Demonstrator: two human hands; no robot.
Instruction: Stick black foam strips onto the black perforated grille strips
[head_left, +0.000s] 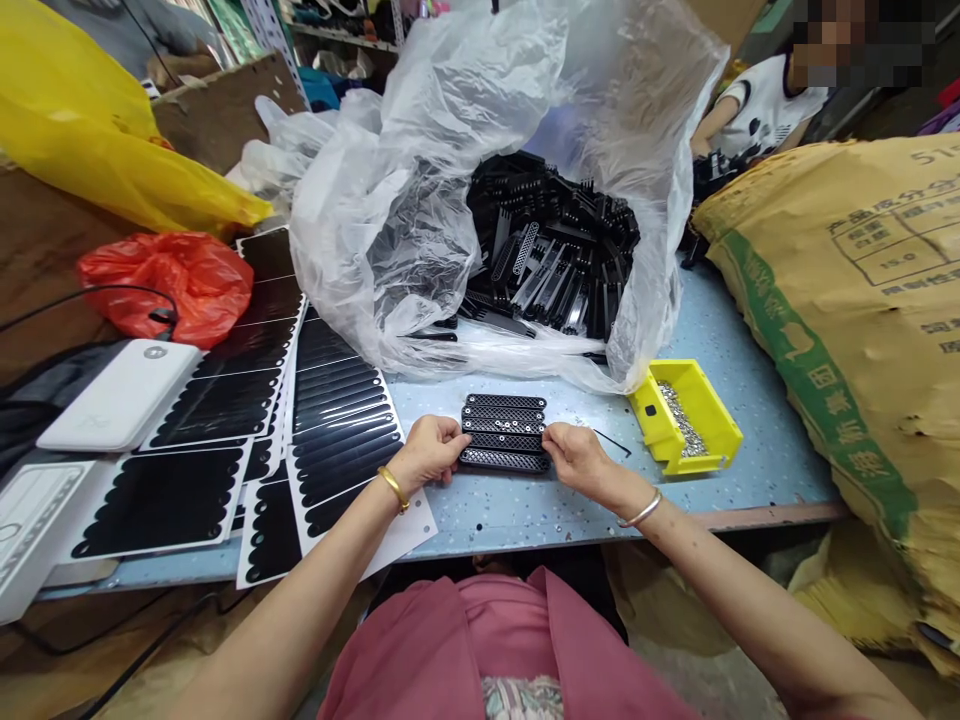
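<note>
Four black strips (pixel 504 432) lie side by side on the blue tabletop (pixel 750 470), just in front of the clear bag (pixel 420 200) and not far from the near edge. The left hand (pixel 431 450) has its grip closed on their left ends, and the right hand (pixel 574 458) pinches their right ends. Squeezed only from the ends, the row could buckle and a strip spring loose, and the near edge is close enough for one to slide off. The yellow bin (pixel 686 415) of small metal pieces stands near the right wrist, so a wide sweep might tip it. The sticker sheets (pixel 337 430) overlap just beside the left hand and could be dragged. Bare room lies between the hands and the near edge, and right of the bin toward the sack (pixel 847 330)
</note>
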